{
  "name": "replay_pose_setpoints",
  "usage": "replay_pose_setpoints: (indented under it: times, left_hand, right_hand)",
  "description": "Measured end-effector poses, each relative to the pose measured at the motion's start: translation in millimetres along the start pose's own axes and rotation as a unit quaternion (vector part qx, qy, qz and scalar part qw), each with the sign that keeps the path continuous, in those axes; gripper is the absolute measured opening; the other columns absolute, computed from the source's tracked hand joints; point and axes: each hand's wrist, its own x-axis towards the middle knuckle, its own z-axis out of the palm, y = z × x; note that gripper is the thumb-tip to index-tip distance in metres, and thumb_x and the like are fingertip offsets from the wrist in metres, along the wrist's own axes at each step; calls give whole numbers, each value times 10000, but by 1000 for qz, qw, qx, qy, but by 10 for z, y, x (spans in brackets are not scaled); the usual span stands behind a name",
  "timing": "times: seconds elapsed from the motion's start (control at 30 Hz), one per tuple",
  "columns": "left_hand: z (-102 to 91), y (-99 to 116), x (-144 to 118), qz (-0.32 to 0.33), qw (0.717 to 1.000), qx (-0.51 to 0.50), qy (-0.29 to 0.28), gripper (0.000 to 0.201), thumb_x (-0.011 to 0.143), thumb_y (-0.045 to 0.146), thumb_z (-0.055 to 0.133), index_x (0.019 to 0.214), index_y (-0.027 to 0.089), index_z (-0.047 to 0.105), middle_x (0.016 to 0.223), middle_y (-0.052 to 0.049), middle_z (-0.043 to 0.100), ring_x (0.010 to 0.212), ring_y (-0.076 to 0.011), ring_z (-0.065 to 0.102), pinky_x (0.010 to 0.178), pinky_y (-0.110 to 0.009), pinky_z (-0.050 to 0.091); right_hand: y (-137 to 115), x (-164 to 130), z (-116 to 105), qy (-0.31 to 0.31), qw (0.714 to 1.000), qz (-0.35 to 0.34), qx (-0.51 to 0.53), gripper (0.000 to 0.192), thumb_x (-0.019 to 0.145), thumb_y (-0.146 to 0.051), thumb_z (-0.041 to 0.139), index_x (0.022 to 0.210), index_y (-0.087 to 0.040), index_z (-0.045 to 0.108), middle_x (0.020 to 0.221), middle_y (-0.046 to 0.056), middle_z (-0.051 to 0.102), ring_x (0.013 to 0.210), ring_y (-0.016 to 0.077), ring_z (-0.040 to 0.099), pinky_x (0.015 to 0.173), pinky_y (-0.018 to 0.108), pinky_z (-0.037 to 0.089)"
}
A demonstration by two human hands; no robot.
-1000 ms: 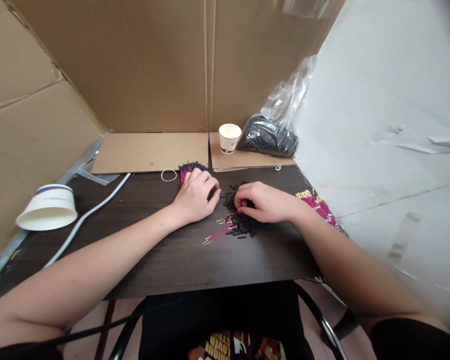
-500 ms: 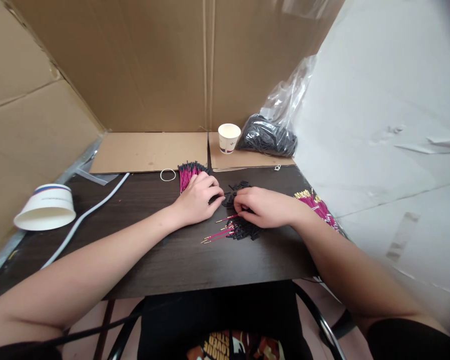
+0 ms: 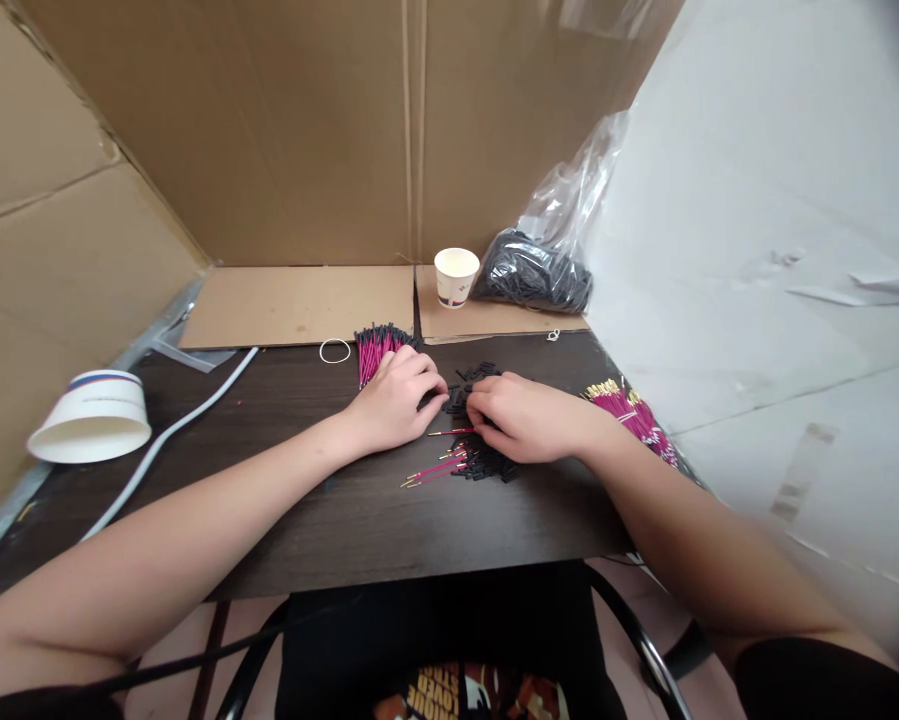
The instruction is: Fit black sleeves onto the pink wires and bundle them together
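My left hand (image 3: 400,398) rests on the table with its fingers curled and thumb tip near the fingertips; what they pinch, if anything, is hidden. Beside and behind it lies a bundle of pink wires (image 3: 378,355) with black sleeved ends. Over the loose short black tubes (image 3: 486,462), my right hand (image 3: 520,415) is closed, its fingertips turned down and hidden. One pink wire (image 3: 460,431) with a gold tip sticks out leftward from under it; whether it is gripped I cannot tell. Several more pink wires (image 3: 434,470) with gold tips lie just below.
Pink wire bundles with gold ends (image 3: 629,410) lie at the right edge. A paper cup (image 3: 456,278) and a clear bag of black tubing (image 3: 535,275) stand at the back. Left are a tipped paper bowl (image 3: 93,415), a white cable (image 3: 171,430) and a rubber band (image 3: 335,351).
Both hands stay almost in place. The view has shifted very slightly, and my right hand's fingers have moved a little.
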Motion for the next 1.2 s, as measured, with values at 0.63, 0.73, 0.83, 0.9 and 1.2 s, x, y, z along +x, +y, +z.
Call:
replay_pose_setpoints:
  times: [0.63,0.73,0.83,0.9,1.2]
  left_hand:
    - [-11,27,-7,-8,1000,8,-4,180,1084,281,634,1013,180,766,1071,-119,717,1064,-307,570,980,-492,463]
    - [-6,18,-8,-9,1000,5,-6,173,1079,280,635,1017,186,767,1075,-117,715,1058,-305,566,980,-489,461]
    - [-1,15,-7,-10,1000,5,-10,167,1074,267,630,1023,187,768,1082,-116,717,1049,-306,562,970,-489,458]
    - [-3,25,-8,-12,1000,5,-12,172,1078,267,622,1024,183,762,1091,-120,718,1050,-309,559,961,-490,458]
    - [-22,97,-12,-28,999,1,-37,125,1057,231,613,1039,174,723,1107,-130,701,1056,-316,543,958,-490,450]
  right_hand:
    - [5,6,21,9,999,-9,40,108,1039,-128,570,958,-192,602,1007,106,687,935,256,608,880,396,437]
    - [11,15,-17,45,995,-19,83,107,1059,-137,541,981,-203,570,1017,91,666,920,239,580,882,386,453]
    - [40,45,-13,111,986,-19,120,119,1075,-139,502,991,-218,532,969,60,649,868,219,555,849,372,453]
    - [72,69,14,157,977,-14,145,118,1079,-140,486,1007,-225,524,953,45,648,833,205,552,813,358,457]
    - [213,131,133,278,953,-30,119,211,1099,-142,493,1178,-197,681,1130,112,771,1022,246,705,937,417,568]
